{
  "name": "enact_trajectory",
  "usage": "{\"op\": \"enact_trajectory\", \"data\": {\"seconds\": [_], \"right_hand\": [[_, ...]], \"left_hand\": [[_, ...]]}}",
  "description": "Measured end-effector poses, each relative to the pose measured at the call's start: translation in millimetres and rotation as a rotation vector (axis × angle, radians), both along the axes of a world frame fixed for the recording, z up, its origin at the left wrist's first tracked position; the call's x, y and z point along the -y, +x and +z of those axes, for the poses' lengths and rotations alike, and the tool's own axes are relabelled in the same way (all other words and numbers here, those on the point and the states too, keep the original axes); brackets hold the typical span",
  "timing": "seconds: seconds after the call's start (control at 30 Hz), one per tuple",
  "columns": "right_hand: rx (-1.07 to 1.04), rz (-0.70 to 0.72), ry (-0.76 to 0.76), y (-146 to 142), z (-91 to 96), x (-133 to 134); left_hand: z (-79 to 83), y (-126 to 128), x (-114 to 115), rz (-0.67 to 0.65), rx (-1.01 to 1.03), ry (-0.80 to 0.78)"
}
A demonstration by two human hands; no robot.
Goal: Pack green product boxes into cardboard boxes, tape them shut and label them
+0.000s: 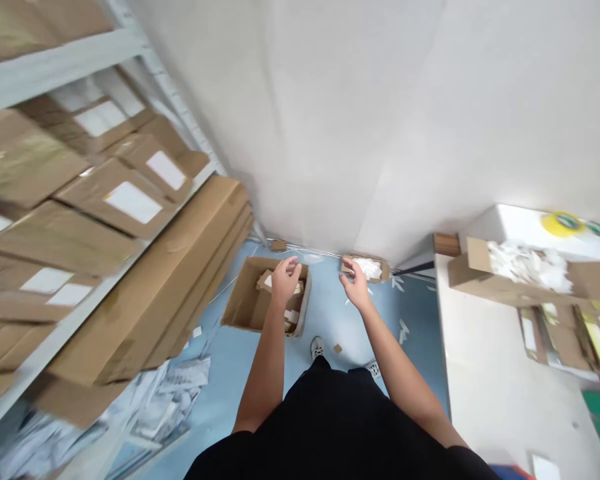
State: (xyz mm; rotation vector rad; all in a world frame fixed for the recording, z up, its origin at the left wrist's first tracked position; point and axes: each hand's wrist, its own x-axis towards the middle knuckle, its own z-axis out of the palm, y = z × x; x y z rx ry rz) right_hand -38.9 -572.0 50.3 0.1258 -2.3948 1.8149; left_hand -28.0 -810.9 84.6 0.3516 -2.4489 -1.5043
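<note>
Both my hands hang in the air in front of me, apart from each other. My left hand (285,280) is empty with its fingers apart, and in the view it overlaps an open cardboard box (243,293) on the floor. Inside that box lie small cartons (265,281), partly hidden behind my hand and forearm. My right hand (355,285) also holds nothing, its thumb and fingers spread. Beyond it, by the wall, a small open carton (386,271) contains crumpled white paper (369,268).
Shelving (95,57) with taped, labelled cartons (133,200) rises on the left, long boxes (190,260) below. At right, a white table (473,347) bears an open box (500,287) of white paper and tape rolls (563,223). Plastic bags (173,400) and scraps litter the blue floor (325,307).
</note>
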Motion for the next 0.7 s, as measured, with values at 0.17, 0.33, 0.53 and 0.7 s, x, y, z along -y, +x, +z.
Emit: {"op": "enact_trajectory", "data": {"seconds": [0.17, 0.33, 0.53, 0.7], "right_hand": [[0.008, -0.254, -0.019, 16.4, 8.3, -110.3], [0.011, -0.513, -0.024, 50.3, 13.6, -227.3], [-0.001, -0.800, -0.045, 104.1, 13.0, -349.2], [-0.013, -1.024, -0.069, 156.8, 17.2, -432.1]], "left_hand": [[-1.5, -45.6, -122.1, -0.269, -0.050, 0.024], [5.8, -64.8, -262.7, -0.560, -0.071, 0.032], [18.7, -53.9, -420.9, -0.879, -0.110, 0.022], [23.5, -26.7, -529.6, -1.114, -0.155, 0.038]]}}
